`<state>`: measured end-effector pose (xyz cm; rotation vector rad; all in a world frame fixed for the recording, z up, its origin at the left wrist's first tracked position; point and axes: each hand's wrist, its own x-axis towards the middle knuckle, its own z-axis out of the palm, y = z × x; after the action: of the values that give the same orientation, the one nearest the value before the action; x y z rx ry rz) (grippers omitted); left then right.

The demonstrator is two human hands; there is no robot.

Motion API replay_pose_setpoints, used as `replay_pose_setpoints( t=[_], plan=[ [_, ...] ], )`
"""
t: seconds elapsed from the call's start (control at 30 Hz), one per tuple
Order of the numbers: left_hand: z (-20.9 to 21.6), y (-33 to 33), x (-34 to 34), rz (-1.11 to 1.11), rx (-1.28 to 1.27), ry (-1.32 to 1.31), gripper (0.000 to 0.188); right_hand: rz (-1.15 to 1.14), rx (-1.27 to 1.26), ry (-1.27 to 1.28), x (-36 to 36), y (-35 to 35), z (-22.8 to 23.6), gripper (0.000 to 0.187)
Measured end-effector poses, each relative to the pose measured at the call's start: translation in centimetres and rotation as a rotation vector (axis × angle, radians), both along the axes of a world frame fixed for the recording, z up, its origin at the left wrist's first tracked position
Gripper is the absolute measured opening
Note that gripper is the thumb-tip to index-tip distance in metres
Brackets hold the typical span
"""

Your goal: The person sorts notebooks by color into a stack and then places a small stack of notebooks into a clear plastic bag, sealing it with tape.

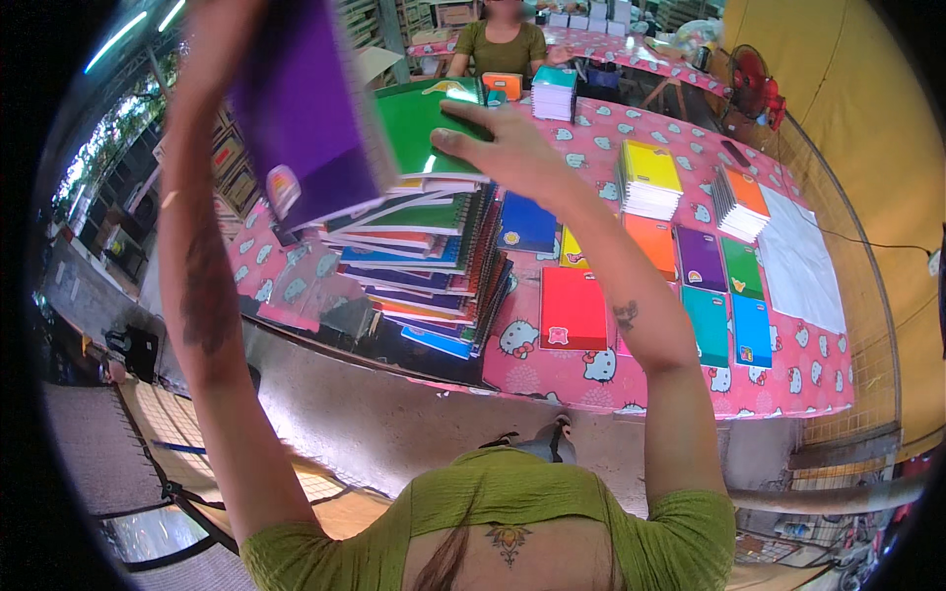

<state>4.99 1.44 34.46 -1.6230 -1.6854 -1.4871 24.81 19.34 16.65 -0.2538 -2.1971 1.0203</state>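
The left hand (219, 34) grips a raised purple notebook (305, 118); the right hand (517, 148), fingers (459, 146) spread, reaches over the stack's (424, 258) green notebook (414, 128).

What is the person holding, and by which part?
The left hand holds a purple notebook near its upper left edge, though it's blurry. The right hand is open over the green notebook, holding nothing that I can see.
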Motion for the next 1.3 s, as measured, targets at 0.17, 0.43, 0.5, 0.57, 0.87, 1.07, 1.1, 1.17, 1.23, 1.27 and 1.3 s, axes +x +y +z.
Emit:
replay_pose_setpoints(
  t=[0.17, 0.43, 0.5, 0.57, 0.87, 1.07, 1.1, 1.17, 1.23, 1.27, 1.3],
  plan=[
    [-5.6, 8.8, 3.0, 0.058, -1.045, 0.496, 0.07, -0.097, -0.251, 0.224, 3.1, 1.1, -1.3, 0.067],
    [-8.7, 6.0, 1.0, 0.154, -0.071, 0.551, 0.048, -0.782, 0.002, 0.017, 20.9, 8.0, -19.7, 0.048],
    [-10.9, 0.1, 9.1, -0.155, 0.089, 0.384, 0.047, -0.959, 0.066, -0.22, 26.5, 10.5, -27.0, 0.045],
    [-19.4, 3.1, 17.6, -0.754, -0.045, 0.309, 0.047, -1.244, 0.005, -0.382, 37.4, 11.6, -33.6, 0.045],
    [-50.4, 21.2, 45.9, -0.502, -0.942, 0.073, 0.067, -1.213, 0.008, -0.885, 49.4, 14.4, -35.2, 0.049],
    [-51.7, 27.5, 49.3, -0.231, -0.959, -0.209, 0.048, -1.019, 0.014, -0.803, 55.5, 11.9, -33.5, 0.034],
    [-51.8, 28.3, 48.6, -0.241, -0.968, -0.313, 0.045, -1.02, 0.033, -0.658, 56.8, 11.2, -33.2, 0.028],
    [-52.2, 28.9, 45.5, -0.414, -0.92, -0.663, 0.043, -0.952, 0.174, -0.486, 58.9, 9.6, -32.5, 0.023],
    [-49.2, 28.1, 44.1, -0.542, -0.731, -0.863, 0.04, -0.83, 0.406, -0.414, 60.8, 8.5, -33.0, 0.027],
    [-46.7, 27.5, 43.9, -0.664, -0.644, -0.927, 0.039, -0.765, 0.358, -0.422, 60.8, 8.1, -34.0, 0.029],
    [-44.0, 27.0, 44.0, -0.787, -0.553, -0.989, 0.039, -0.702, 0.312, -0.43, 60.8, 7.7, -35.4, 0.031]
  ],
)
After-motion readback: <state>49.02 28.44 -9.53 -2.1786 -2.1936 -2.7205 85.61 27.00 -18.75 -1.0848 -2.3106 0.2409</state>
